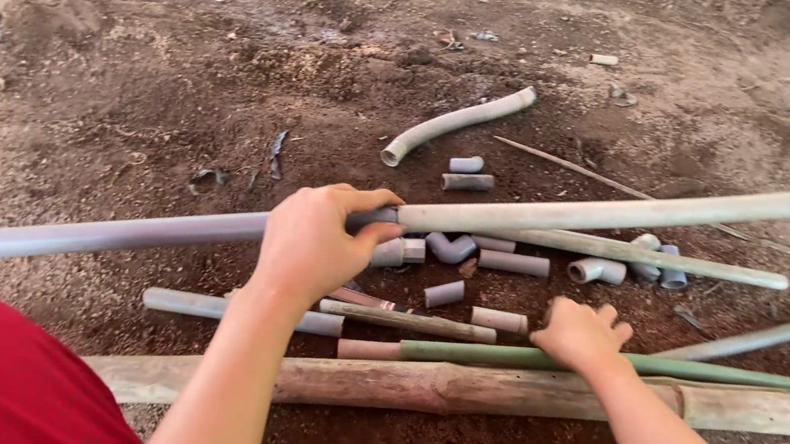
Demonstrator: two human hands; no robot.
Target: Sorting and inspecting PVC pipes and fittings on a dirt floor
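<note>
On a patch of bare, reddish dirt strewn with cut plumbing parts, a person's left hand point(313, 242) closes around a long grey pipe point(116, 232) at the spot where it meets a paler pipe point(614, 210), the two running end to end across the ground. The right hand point(583, 333) rests palm-down, fingers loosely curled, on a green pipe point(695, 370) just above a thick bamboo pole point(455, 388); whether it grips the green pipe cannot be told. Short pipe offcuts point(513, 262), an elbow fitting point(451, 247) and a tee fitting point(598, 270) lie scattered between the hands, with a curved conduit bend point(456, 122) farther off. Seating such a joint well likely calls for keeping both lengths in line and pushing squarely, with the free hand bracing.
</note>
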